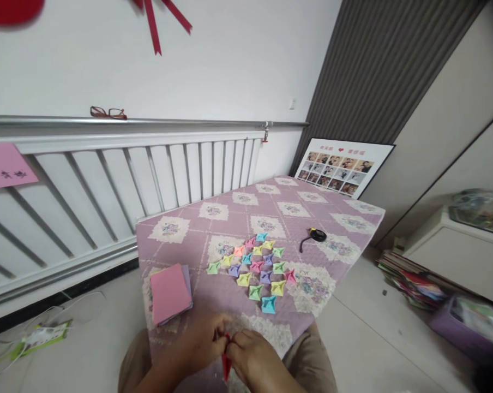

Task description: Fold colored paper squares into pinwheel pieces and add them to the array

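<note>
1. Writing first: a pink note [5, 166] stuck on the white radiator [148, 169] carries dark characters, too blurred to read. The photo board [344, 166] leaning against the wall has a red heading with a heart in it, too small to read, above rows of small photos.
2. Down at the near edge of the worktop [234, 221], the left hand [201, 338] and the right hand [254, 355] come together, fingertips of both pinching one red paper [227, 367].
3. That red paper looks narrow and creased. Its lower end points down between the hands and most of it is hidden by the fingers.
4. Count time: about nineteen folded paper pieces [256, 266] lie in a tight cluster mid-worktop, star-like with pinched corners, in teal, pink, yellow, green, purple and orange.
5. One stack of square sheets [170, 293] lies left of the cluster, pink on top with purple showing beneath.
6. One small black object with a cord [317, 234] lies right of the cluster.
7. One pair of glasses [107, 113] rests on the rail above the radiator.
8. The worktop wears a purple quilted cover with pale floral squares.
</note>
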### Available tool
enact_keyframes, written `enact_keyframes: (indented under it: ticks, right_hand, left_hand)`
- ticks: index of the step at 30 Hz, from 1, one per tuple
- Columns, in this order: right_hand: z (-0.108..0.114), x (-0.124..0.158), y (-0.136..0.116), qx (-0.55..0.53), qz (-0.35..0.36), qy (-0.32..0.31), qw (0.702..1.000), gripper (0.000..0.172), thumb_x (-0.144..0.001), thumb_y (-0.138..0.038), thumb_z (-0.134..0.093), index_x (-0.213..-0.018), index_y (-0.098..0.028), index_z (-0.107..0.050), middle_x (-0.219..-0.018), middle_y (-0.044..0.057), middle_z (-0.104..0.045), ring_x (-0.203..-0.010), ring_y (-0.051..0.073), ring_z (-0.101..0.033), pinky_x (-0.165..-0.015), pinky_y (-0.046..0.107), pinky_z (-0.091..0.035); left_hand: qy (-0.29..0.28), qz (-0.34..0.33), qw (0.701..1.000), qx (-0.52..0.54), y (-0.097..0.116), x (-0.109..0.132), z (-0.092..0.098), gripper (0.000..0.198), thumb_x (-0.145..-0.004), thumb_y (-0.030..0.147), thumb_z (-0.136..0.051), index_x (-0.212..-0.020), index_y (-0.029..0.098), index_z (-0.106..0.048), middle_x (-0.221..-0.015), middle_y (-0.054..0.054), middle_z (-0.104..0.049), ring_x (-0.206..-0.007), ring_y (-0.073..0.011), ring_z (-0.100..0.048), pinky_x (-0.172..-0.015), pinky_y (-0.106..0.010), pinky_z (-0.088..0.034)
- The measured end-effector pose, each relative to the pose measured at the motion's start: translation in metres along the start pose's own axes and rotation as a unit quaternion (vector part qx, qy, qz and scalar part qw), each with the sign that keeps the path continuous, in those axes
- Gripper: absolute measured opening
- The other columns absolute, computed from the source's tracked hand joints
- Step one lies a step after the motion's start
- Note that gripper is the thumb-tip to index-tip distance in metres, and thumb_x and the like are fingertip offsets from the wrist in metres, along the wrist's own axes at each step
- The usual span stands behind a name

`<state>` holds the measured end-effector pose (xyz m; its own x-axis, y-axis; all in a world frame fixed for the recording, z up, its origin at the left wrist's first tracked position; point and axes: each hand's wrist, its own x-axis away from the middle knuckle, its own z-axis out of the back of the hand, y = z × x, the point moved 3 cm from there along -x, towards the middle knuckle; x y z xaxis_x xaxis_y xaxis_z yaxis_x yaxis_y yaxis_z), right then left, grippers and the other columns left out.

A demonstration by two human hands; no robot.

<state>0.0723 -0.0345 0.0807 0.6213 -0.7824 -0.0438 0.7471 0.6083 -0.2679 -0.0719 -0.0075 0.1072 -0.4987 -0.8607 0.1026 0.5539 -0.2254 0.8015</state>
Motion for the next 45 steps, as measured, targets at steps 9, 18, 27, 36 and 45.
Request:
enact_keyframes:
  ticks: [9, 18, 27, 36, 45]
  right_hand:
    - [0.056, 0.010, -0.002, -0.281, -0.024, 0.029, 0.959, 0.017, -0.080, -0.011, -0.052, -0.081, -0.023, -0.063, -0.085, 0.001, -0.066, -0.083, 0.015, -0.060, -0.074, 0.023, -0.041]
    - [0.074, 0.017, -0.006, -0.477, -0.072, -0.068, 0.873, 0.016, -0.085, -0.032, -0.055, -0.078, -0.018, -0.060, -0.075, -0.001, -0.058, -0.070, 0.014, -0.050, -0.066, 0.023, -0.037]
    - [0.079, 0.016, -0.009, -0.526, -0.086, -0.108, 0.839, 0.014, -0.082, -0.031, -0.060, -0.079, -0.018, -0.058, -0.072, -0.004, -0.047, -0.068, 0.011, -0.040, -0.063, 0.022, -0.031]
    - [0.083, 0.016, -0.010, -0.617, -0.074, -0.080, 0.779, 0.024, -0.086, -0.041, -0.061, -0.081, -0.018, -0.060, -0.075, -0.002, -0.055, -0.070, 0.012, -0.047, -0.068, 0.024, -0.035]
    - [0.083, 0.015, -0.011, -0.670, -0.055, -0.077, 0.737, 0.026, -0.083, -0.043, -0.067, -0.086, -0.017, -0.064, -0.073, -0.001, -0.058, -0.066, 0.011, -0.049, -0.064, 0.023, -0.036]
  left_hand:
    - [-0.007, -0.113, 0.992, 0.051, 0.036, 0.016, 0.021, 0.035, -0.071, 0.008, -0.043, -0.095, 0.022, -0.064, -0.112, -0.004, -0.060, -0.101, -0.0197, -0.056, -0.091, -0.027, -0.041]
    - [-0.101, -0.114, 0.979, 0.135, 0.023, 0.016, 0.018, 0.011, -0.073, 0.016, -0.062, -0.083, 0.020, -0.059, -0.089, 0.002, -0.060, -0.076, -0.0123, -0.053, -0.070, -0.023, -0.042]
    - [-0.110, -0.075, 0.955, 0.266, 0.021, 0.019, 0.016, 0.006, -0.075, 0.018, -0.062, -0.080, 0.020, -0.060, -0.084, 0.003, -0.056, -0.074, -0.0117, -0.049, -0.068, -0.023, -0.038]
    - [-0.101, -0.013, 0.888, 0.448, 0.024, 0.019, 0.003, 0.023, -0.070, 0.034, -0.073, -0.075, 0.017, -0.058, -0.080, 0.002, -0.058, -0.068, -0.0107, -0.051, -0.063, -0.023, -0.038]
    - [-0.101, 0.033, 0.839, 0.533, 0.025, 0.023, 0.002, 0.034, -0.063, 0.038, -0.080, -0.074, 0.015, -0.057, -0.076, 0.001, -0.060, -0.062, -0.0093, -0.052, -0.059, -0.022, -0.041]
